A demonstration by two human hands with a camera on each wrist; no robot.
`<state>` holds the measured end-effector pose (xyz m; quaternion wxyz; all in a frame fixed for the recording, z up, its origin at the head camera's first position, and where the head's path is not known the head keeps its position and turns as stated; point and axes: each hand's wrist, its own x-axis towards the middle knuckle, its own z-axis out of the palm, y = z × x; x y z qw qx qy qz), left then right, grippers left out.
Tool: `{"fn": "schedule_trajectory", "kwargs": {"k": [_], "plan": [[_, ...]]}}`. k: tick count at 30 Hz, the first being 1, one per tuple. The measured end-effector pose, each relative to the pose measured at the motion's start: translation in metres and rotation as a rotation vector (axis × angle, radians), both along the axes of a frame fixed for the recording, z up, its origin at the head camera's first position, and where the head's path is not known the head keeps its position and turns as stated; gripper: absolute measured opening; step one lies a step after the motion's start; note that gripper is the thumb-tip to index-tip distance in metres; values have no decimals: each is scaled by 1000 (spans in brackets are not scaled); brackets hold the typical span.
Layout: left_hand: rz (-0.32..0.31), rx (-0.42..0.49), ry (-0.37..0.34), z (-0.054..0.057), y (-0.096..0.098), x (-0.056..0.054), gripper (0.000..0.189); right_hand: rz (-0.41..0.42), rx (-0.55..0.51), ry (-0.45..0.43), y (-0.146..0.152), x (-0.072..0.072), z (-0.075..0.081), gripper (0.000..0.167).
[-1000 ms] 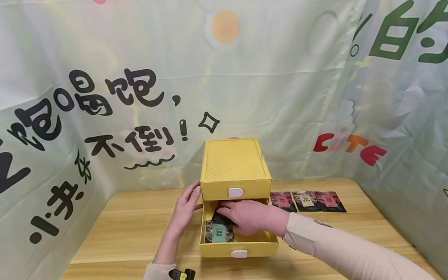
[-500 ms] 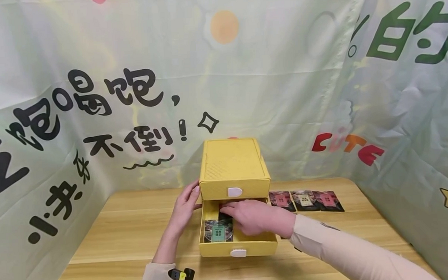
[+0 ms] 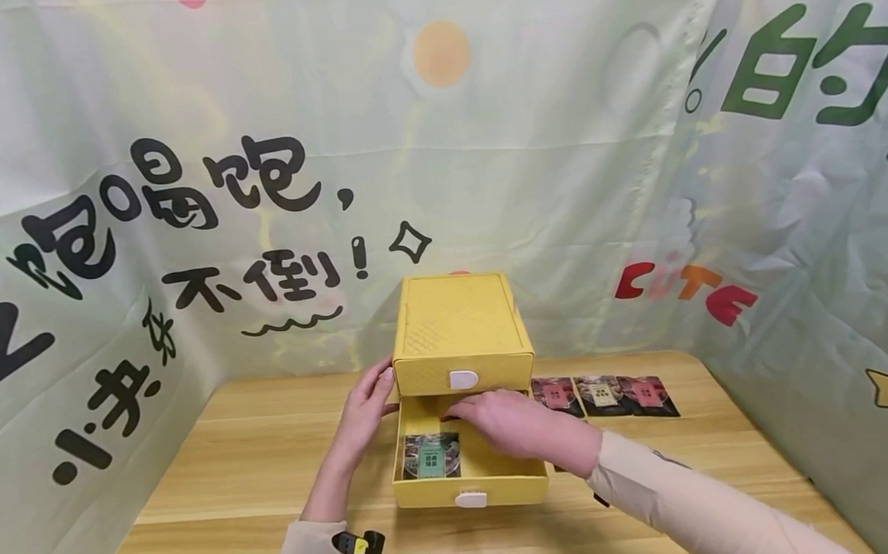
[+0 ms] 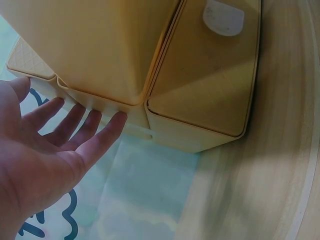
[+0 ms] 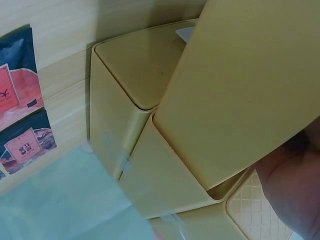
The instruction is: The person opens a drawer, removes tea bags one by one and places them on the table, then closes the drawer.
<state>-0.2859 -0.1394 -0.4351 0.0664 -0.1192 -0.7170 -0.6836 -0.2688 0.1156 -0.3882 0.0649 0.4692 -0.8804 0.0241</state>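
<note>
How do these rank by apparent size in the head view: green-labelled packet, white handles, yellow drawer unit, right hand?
1. yellow drawer unit
2. right hand
3. green-labelled packet
4. white handles: the two look alike, so unranked between themselves

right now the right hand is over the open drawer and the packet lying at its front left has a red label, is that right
Not quite: the head view shows that the packet is labelled in green, not red. The rest holds: it lies at the front left of the open drawer, with the right hand over it.
</note>
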Motion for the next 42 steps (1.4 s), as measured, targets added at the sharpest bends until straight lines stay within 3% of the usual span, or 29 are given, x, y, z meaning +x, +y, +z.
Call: {"fn": "schedule_trajectory", "kwargs": {"k": [9, 25, 36, 42], "plan": [[5, -4, 1, 1, 0, 1, 50, -2, -108, 73, 7, 8, -1, 35], [9, -9, 2, 0, 2, 1, 50, 4, -312, 157, 24, 23, 2, 35], [-1, -19, 5, 1, 1, 0, 50, 68, -516, 333, 42, 39, -7, 28], [-1, -16, 5, 0, 1, 0, 49, 68, -631, 442, 55, 48, -10, 39]]}}
